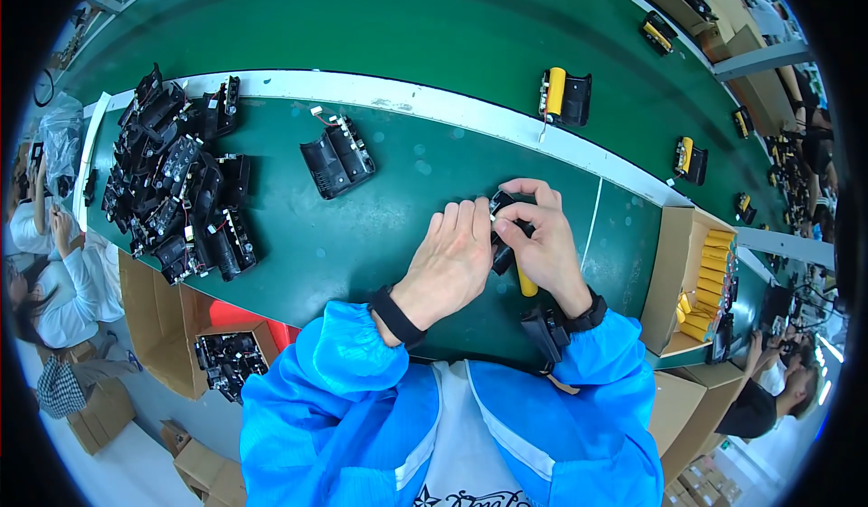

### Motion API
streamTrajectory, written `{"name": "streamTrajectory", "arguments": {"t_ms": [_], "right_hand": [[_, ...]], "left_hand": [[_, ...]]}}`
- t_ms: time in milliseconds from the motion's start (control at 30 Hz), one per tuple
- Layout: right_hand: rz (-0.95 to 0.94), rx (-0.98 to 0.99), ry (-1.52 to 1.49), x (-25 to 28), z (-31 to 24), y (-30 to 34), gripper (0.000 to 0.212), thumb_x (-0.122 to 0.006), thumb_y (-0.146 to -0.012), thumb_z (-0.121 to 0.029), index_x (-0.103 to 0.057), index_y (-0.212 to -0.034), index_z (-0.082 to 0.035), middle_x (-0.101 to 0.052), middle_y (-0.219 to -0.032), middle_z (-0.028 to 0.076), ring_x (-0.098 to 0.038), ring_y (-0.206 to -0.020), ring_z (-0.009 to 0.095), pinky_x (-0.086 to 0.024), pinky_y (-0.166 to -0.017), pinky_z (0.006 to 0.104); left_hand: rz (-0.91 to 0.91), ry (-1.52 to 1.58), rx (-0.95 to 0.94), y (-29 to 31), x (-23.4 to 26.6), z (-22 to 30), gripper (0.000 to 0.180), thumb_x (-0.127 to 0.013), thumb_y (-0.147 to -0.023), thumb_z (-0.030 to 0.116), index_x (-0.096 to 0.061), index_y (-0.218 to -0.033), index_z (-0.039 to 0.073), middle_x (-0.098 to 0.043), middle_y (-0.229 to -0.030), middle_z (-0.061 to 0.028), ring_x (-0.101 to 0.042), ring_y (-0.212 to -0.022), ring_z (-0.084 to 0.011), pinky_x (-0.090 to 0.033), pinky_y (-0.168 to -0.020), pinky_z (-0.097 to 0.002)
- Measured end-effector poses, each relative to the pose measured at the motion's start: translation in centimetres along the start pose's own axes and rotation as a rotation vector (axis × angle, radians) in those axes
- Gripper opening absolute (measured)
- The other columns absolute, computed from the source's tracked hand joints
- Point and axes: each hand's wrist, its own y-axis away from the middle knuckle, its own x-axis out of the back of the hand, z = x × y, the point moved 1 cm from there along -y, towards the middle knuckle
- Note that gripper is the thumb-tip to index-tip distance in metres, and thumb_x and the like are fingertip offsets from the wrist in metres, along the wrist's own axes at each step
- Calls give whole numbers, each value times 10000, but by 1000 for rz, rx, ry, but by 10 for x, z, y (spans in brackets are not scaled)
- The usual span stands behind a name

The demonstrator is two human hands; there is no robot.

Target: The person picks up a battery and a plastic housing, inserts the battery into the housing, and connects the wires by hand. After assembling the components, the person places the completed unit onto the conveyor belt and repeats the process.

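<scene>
My left hand (445,261) steadies a black plastic housing (503,201) on the green table, its fingers stretched together along the housing's left side and its thumb out of sight. From the other side, my right hand (542,240) pinches a small white connector (495,221) at the housing between thumb and forefinger. Part of a yellow cylindrical battery (527,282) shows below the right palm. By my right wrist lies another black housing (545,333). Farther left, a separate black housing (338,159) lies with a circuit board along its edge and a white plug on red wires.
A heap of black housings (181,181) covers the table's left end. An open carton of yellow batteries (671,281) stands at the right. Beyond a white rail (398,94), housings with batteries (568,98) sit on a green belt. A carton of black parts (152,326) stands lower left.
</scene>
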Motion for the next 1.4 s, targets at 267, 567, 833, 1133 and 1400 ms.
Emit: {"name": "streamTrajectory", "arguments": {"t_ms": [267, 567, 833, 1133, 1400], "right_hand": [[103, -16, 12, -5, -1, 11, 66, -714, -821, -55, -718, -886, -66, -588, -1243, 87, -506, -1139, 263, -417, -952, 375], [-158, -472, -184, 33, 2, 52, 208, -756, -786, -47, -707, -985, -83, -602, -1187, 113, -586, -1005, 248, -479, -828, 339], [330, 121, 609, 29, 0, 30, 318, -756, -712, 19, -697, -1015, -55, -589, -1263, 164, -627, -1025, 321, -526, -853, 371], [356, 51, 211, 11, -14, 46, 311, -768, -722, -8, -701, -1025, -5, -535, -1388, 213, -604, -1204, 354, -507, -971, 368], [397, 202, 157, -20, -18, 41, 310, -800, -737, -41, -740, -1040, -19, -511, -1411, 244, -601, -1210, 380, -525, -945, 380]], "left_hand": [[30, 54, 39, -3, 1, 3, 567, -648, -846, 108, -400, -1304, -117, -513, -1067, -211, -510, -966, -342, -423, -824, -415], [50, 16, 73, -2, 2, 10, 524, -644, -867, 132, -422, -1280, -102, -517, -1029, -196, -511, -937, -332, -408, -795, -409], [160, -124, 129, -1, -11, 20, 516, -653, -845, 160, -469, -1248, -104, -541, -969, -151, -533, -907, -280, -411, -790, -372], [161, -77, 168, -2, -11, 18, 542, -674, -835, 176, -468, -1257, -94, -538, -962, -141, -536, -905, -275, -415, -790, -373], [101, 47, 141, 4, -5, 7, 534, -668, -846, 106, -451, -1299, -75, -544, -1038, -180, -551, -931, -329, -446, -819, -418]]}}
